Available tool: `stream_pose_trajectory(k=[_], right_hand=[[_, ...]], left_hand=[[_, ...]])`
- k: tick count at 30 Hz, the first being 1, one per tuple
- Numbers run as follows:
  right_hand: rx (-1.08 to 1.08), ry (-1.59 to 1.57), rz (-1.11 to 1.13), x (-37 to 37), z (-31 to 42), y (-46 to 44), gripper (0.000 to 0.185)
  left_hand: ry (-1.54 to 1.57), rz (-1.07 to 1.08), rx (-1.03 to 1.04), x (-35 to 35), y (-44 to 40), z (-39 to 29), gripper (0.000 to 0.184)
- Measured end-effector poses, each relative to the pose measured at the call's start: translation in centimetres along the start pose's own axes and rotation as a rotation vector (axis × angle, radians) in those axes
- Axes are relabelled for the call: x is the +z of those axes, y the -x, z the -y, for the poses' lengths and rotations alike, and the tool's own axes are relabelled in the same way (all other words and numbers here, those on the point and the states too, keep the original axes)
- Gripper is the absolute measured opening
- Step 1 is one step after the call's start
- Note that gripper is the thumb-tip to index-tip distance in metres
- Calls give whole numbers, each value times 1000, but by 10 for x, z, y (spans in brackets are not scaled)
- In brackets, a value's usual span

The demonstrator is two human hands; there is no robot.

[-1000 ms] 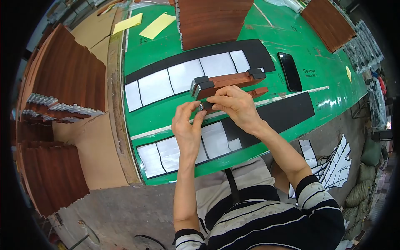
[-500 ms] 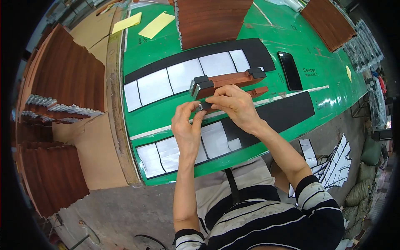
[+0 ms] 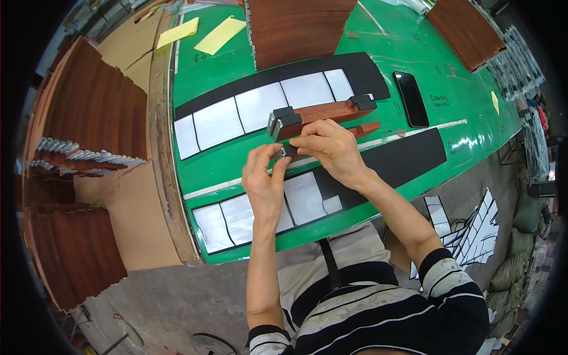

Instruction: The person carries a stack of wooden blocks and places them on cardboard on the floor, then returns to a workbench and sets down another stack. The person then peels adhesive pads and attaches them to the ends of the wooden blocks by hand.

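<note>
At the metal-tipped end of a reddish-brown wooden piece (image 3: 365, 129), my left hand (image 3: 264, 177) pinches with thumb and forefinger. My right hand (image 3: 332, 151) is closed at a small black pad on the same end, its fingertips close to the left ones. Part of the wooden piece runs hidden beneath my right hand. Just behind my hands, another brown wooden piece (image 3: 326, 112) with black pads at both ends lies on the green table. Black strips with white backing squares lie behind (image 3: 260, 106) and in front (image 3: 402, 157) of my hands.
Brown wooden stacks stand at the left (image 3: 94, 106), the back (image 3: 302, 29) and the back right (image 3: 464, 32). A black phone (image 3: 410, 99) lies on the green table (image 3: 473, 118). Yellow papers (image 3: 220, 35) lie at the back left. White-backed sheets (image 3: 473, 236) are at the lower right.
The view has shifted slightly. Both hands keep nearly the same pinching pose at the end of the wooden piece.
</note>
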State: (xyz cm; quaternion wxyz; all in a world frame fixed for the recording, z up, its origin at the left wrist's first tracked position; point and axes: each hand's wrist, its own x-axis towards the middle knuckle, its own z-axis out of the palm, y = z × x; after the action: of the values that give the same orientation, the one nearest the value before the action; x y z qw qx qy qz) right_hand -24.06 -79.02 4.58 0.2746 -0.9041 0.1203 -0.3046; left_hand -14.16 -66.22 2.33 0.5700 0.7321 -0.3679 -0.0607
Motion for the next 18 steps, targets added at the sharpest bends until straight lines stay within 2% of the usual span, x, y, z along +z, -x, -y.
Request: stream_pose_trajectory(k=[4,6,7,9,11,14,16,18], right_hand=[[-9,-20,42,-7,-6,-1,23],[396,-510,36,-14,-5,-2,23],[399,-509,36,-14,-5,0,23],[257,-298,82,-13,-7,5,22],[254,-315,41,-8,-7,8,23],[193,-269,18,-5,-6,9,23],[116,-190,-29,-4,-6,8,20],[119,-192,-39,-3,-5,8,19]], left_hand=[[-24,-3,24,0,0,1,24],[-32,1,41,0,-1,3,24],[-44,2,58,0,0,3,23],[-35,25,37,-1,1,3,23],[-25,46,22,1,0,2,23],[-24,4,82,3,2,3,22],[-165,6,236,2,2,4,23],[-137,3,236,3,2,4,23]])
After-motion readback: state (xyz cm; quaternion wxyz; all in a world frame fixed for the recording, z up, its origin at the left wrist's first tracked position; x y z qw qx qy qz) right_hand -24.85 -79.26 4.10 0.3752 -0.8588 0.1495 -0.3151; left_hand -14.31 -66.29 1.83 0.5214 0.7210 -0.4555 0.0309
